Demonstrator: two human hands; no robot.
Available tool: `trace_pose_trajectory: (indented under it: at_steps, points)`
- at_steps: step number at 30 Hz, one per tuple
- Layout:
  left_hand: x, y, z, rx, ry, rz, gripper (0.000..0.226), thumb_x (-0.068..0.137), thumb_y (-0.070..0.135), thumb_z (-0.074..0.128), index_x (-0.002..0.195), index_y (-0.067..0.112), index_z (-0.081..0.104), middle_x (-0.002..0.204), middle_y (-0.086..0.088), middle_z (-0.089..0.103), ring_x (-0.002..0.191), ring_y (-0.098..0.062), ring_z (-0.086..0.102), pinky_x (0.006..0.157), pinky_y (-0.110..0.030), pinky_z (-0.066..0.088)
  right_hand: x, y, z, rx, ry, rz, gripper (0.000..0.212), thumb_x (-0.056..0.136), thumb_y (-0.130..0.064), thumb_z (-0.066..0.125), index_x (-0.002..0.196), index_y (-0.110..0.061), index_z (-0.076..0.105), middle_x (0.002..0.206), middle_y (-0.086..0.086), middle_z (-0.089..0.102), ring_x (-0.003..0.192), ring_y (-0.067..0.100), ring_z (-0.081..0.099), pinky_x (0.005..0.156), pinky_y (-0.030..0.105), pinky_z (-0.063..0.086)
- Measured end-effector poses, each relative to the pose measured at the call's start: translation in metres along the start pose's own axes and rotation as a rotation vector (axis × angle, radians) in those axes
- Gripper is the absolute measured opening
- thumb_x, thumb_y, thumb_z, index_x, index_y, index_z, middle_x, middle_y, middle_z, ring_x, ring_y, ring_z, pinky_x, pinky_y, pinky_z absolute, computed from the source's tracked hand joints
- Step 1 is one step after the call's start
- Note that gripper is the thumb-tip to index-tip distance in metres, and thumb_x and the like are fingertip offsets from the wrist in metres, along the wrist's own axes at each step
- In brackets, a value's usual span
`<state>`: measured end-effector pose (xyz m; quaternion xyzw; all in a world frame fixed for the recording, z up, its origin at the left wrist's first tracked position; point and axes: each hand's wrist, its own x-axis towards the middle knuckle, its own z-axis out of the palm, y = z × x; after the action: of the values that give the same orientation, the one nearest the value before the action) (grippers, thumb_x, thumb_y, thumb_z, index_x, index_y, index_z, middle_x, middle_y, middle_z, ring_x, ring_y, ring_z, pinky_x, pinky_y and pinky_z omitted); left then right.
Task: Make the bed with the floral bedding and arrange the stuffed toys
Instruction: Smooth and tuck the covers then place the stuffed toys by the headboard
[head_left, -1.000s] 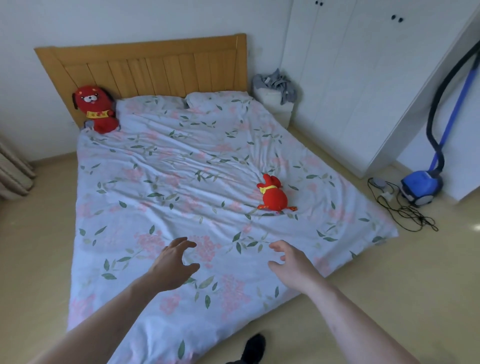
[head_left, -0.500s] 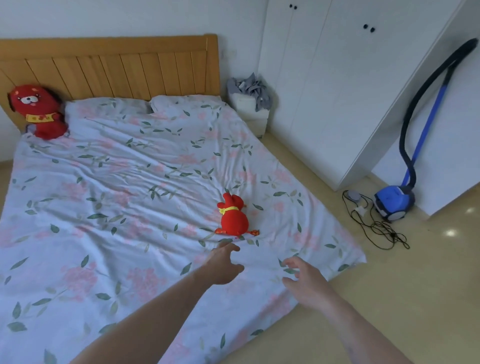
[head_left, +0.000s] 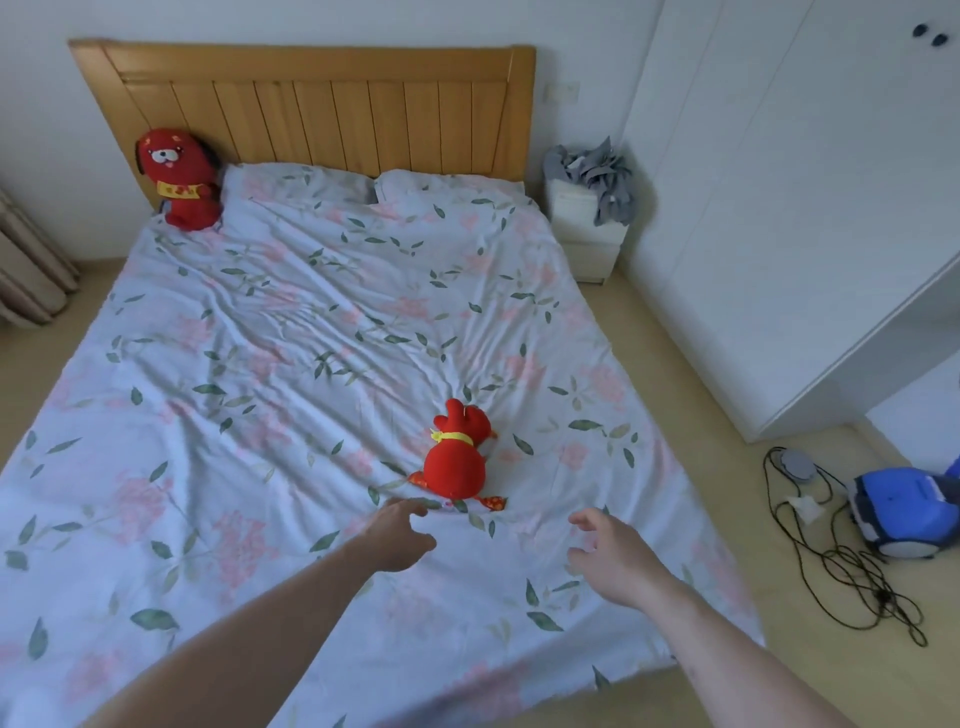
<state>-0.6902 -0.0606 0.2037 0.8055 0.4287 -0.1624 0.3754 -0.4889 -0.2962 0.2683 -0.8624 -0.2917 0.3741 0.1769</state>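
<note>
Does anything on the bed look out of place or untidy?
Yes. The small red toy lies alone mid-bed, far from the big red toy at the headboard. The floral cover is wrinkled.

The floral duvet (head_left: 291, 374) is spread over the bed, with two pillows (head_left: 374, 182) laid against the headboard (head_left: 322, 104). A large stuffed dog (head_left: 179, 179) is propped at the head's left corner; a small stuffed toy (head_left: 457, 457) lies nearer the foot, right of centre. A nightstand (head_left: 587, 228) is placed right of the bed, a vacuum cleaner (head_left: 904, 509) on the floor further right
</note>
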Motion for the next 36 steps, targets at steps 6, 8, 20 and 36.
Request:
trace_pose_trajectory:
  at_steps: [6,8,20,36]
  points:
    - [0.084,0.028,0.002,-0.107,0.056,-0.126,0.05,0.088,0.029,0.068,0.136,0.018,0.057,0.14,0.0,0.049,0.127,-0.02,0.046,0.1,-0.028,0.041,0.081,0.021,-0.037,-0.038,-0.061,-0.021,0.045,0.099,-0.033,0.056,0.142,-0.032,0.045,0.15,-0.011,0.045,0.129,0.013,0.05,0.1,0.03,0.046]
    - [0.117,0.04,0.005,-0.135,0.054,-0.134,0.048,0.091,0.032,0.066,0.137,0.018,0.057,0.144,-0.005,0.049,0.133,-0.023,0.045,0.103,-0.03,0.038,0.112,0.027,-0.044,-0.031,-0.065,-0.021,0.045,0.099,-0.031,0.057,0.142,-0.031,0.046,0.149,-0.01,0.045,0.131,0.013,0.05,0.102,0.031,0.046]
    - [0.332,0.013,0.119,-0.556,0.05,-0.546,0.026,0.083,0.037,0.076,0.107,0.031,0.069,0.111,-0.005,0.063,0.106,-0.028,0.059,0.096,-0.039,0.051,0.297,0.094,-0.007,0.097,-0.181,0.064,0.039,0.095,-0.036,0.061,0.133,-0.037,0.051,0.131,-0.018,0.049,0.114,0.013,0.06,0.098,0.041,0.054]
    - [0.361,-0.001,0.165,-0.555,0.333,-0.675,0.023,0.075,0.033,0.086,0.076,0.017,0.07,0.081,-0.007,0.068,0.082,-0.028,0.065,0.082,-0.038,0.059,0.331,0.15,-0.013,0.062,-0.273,0.043,0.039,0.098,-0.031,0.058,0.136,-0.034,0.05,0.132,-0.017,0.048,0.118,0.01,0.054,0.098,0.032,0.05]
